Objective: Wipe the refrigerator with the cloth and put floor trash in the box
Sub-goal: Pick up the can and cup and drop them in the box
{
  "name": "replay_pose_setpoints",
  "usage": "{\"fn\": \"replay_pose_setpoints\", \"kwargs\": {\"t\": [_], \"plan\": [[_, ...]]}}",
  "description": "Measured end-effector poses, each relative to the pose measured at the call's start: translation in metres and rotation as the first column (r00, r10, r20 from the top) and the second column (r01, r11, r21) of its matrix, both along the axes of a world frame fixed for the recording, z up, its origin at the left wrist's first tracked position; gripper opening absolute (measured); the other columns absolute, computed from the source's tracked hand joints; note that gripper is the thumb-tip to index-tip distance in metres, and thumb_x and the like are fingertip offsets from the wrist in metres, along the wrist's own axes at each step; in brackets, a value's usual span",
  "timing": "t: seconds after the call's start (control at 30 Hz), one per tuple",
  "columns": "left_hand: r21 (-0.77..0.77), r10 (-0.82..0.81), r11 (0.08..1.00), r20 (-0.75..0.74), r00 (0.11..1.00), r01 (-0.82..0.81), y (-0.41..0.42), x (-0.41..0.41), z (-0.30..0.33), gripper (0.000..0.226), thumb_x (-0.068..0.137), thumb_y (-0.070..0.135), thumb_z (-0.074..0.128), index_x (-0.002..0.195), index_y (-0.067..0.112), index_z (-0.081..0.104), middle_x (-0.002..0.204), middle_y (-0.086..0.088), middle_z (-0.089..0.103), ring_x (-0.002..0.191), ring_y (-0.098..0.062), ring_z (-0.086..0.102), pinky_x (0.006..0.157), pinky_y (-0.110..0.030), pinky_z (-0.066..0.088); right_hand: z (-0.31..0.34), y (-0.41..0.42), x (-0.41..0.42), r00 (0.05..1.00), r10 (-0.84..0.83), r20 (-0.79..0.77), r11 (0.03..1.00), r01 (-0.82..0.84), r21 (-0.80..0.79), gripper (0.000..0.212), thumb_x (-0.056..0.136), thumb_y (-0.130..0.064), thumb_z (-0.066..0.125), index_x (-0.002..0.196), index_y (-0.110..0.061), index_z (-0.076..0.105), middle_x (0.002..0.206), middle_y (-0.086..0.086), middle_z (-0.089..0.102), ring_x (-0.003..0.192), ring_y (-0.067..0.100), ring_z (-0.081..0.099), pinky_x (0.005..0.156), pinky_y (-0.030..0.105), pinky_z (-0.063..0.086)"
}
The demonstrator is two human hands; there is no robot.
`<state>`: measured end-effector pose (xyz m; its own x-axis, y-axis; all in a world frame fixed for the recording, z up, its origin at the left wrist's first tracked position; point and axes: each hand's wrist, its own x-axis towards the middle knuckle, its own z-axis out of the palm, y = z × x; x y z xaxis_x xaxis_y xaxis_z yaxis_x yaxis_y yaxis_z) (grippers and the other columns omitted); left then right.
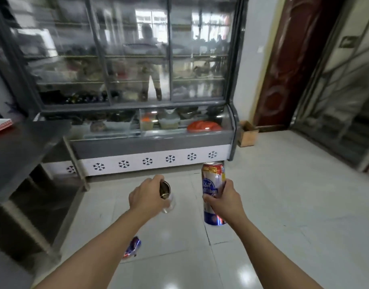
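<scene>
Both hands are reaching out over the tiled floor (283,205), well apart from each other. The right hand (223,202) is gripping a tall blue-and-white beer can (212,190), held upright, fingers wrapped round its middle. The left hand (147,198) is clasping a small clear glass jar (166,195) (its contents are too blurred to tell). A crumpled blue wrapper (132,247) is lying on the floor beneath the left forearm. Ahead, the glass-fronted refrigerator (137,140) is standing against the wall, with the cardboard box (247,133) sitting on the floor just beside its right end. A dark desk (16,151) is standing at the left.
</scene>
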<state>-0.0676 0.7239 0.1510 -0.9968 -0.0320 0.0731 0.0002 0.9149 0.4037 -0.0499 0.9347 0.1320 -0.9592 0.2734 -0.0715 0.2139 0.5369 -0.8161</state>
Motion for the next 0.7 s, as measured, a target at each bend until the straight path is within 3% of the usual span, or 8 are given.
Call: {"fn": "replay_pose_setpoints", "kwargs": {"t": [0.17, 0.3, 0.53, 0.7], "plan": [[0.041, -0.096, 0.994, -0.01, 0.995, 0.097, 0.13, -0.03, 0.01, 0.057, 0.063, 0.041, 0.072, 0.114, 0.037, 0.047, 0.11, 0.01, 0.061, 0.102, -0.021, 0.057, 0.073, -0.028, 0.038, 0.009, 0.125, -0.008, 0.996, -0.09, -0.022, 0.996, 0.09, -0.002, 0.055, 0.075, -0.03, 0.076, 0.113, -0.019, 0.037, 0.118, 0.004, 0.056, 0.103, 0.022, 0.059, 0.08, 0.035, 0.053], [0.09, -0.166, 0.982, -0.022, 0.986, 0.167, 0.214, -0.054, 0.016, 0.049, 0.063, 0.04, 0.068, 0.108, 0.036, 0.049, 0.103, 0.01, 0.061, 0.095, -0.02, 0.058, 0.07, -0.028, 0.038, 0.018, 0.212, -0.015, 0.986, -0.165, -0.029, 0.986, 0.165, 0.014, 0.054, 0.074, -0.03, 0.076, 0.111, -0.019, 0.038, 0.115, 0.003, 0.057, 0.097, 0.02, 0.059, 0.078, 0.034, 0.054], [0.105, -0.258, 0.961, 0.016, 0.966, 0.255, 0.33, -0.109, 0.017, 0.049, 0.062, 0.037, 0.07, 0.107, 0.035, 0.05, 0.1, 0.009, 0.06, 0.095, -0.021, 0.057, 0.074, -0.03, 0.044, 0.021, 0.327, -0.05, 0.962, -0.273, -0.024, 0.961, 0.274, 0.04, 0.057, 0.076, -0.029, 0.075, 0.118, -0.015, 0.038, 0.119, 0.006, 0.057, 0.103, 0.024, 0.06, 0.08, 0.035, 0.054], [0.105, -0.302, 0.948, -0.001, 0.953, 0.3, 0.411, -0.173, 0.016, 0.051, 0.066, 0.04, 0.068, 0.113, 0.034, 0.048, 0.105, 0.007, 0.06, 0.097, -0.023, 0.055, 0.071, -0.029, 0.037, 0.02, 0.401, -0.108, 0.949, -0.312, -0.052, 0.948, 0.315, 0.048, 0.058, 0.075, -0.031, 0.075, 0.117, -0.016, 0.038, 0.119, 0.004, 0.057, 0.103, 0.024, 0.059, 0.08, 0.036, 0.054]]}}
